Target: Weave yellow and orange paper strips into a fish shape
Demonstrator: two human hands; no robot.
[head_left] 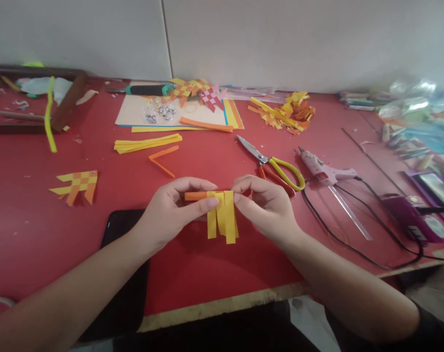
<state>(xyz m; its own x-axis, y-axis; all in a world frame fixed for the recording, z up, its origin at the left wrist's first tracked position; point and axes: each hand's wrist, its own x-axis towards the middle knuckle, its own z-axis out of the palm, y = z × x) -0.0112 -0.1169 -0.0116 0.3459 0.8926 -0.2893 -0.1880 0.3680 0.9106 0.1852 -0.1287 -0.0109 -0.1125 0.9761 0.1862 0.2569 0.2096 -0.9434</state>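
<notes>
Between my two hands are several yellow paper strips [229, 217], hanging down from an orange paper strip [195, 196]. My left hand [181, 208] pinches the left end of this bundle, thumb in front on the yellow paper. With thumb and forefinger, my right hand [262, 205] grips the top right edge of the strips. Behind the hands lies a folded orange strip [161, 159], bent into a V. A woven paper fish [80, 183] in yellow and orange rests on the table to the left.
Scissors [266, 159] and a pink glue gun [322, 168] with a looping cord lie to the right. Yellow strips [148, 143], paper sheets [134, 110] and a heap of scraps [291, 115] are behind. A wooden tray [77, 90] stands back left; a black phone-like slab [134, 293] lies under my left forearm.
</notes>
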